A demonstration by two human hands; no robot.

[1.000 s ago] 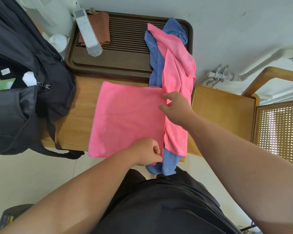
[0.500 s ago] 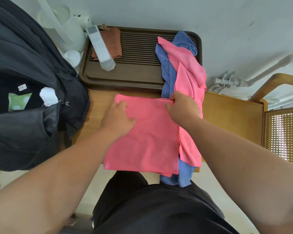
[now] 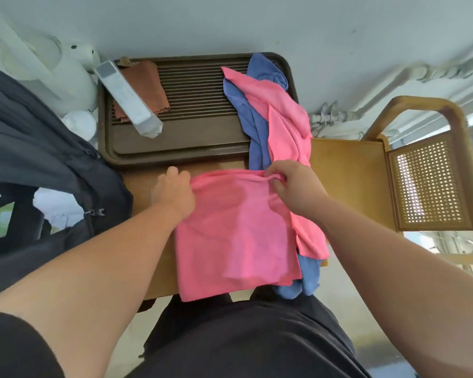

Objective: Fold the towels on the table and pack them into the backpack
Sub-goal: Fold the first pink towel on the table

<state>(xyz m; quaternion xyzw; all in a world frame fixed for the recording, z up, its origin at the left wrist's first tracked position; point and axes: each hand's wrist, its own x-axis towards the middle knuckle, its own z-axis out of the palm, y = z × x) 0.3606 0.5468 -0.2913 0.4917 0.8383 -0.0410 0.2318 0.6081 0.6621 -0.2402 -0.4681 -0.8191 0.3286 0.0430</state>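
A folded pink towel (image 3: 238, 236) lies on the wooden table (image 3: 145, 184), hanging a little over the near edge. My left hand (image 3: 174, 193) holds its far left corner, fingers partly tucked under the cloth. My right hand (image 3: 292, 184) pinches the far right corner between thumb and fingers. A second pink towel (image 3: 287, 124) and a blue towel (image 3: 253, 118) lie unfolded in a long heap along the right side, running from the tray to the table's near edge. The black backpack (image 3: 38, 165) stands open at the left, with white and green items inside.
A brown slatted tray (image 3: 191, 135) sits at the back of the table with a white remote (image 3: 127, 99) and a brown cloth (image 3: 148, 85) on it. White appliances (image 3: 52, 69) stand at the far left. A wooden chair with a cane panel (image 3: 426, 184) is at the right.
The pink towel has been folded narrower. My left hand came from the near edge to the far left corner, and my right hand now pinches the far right corner.
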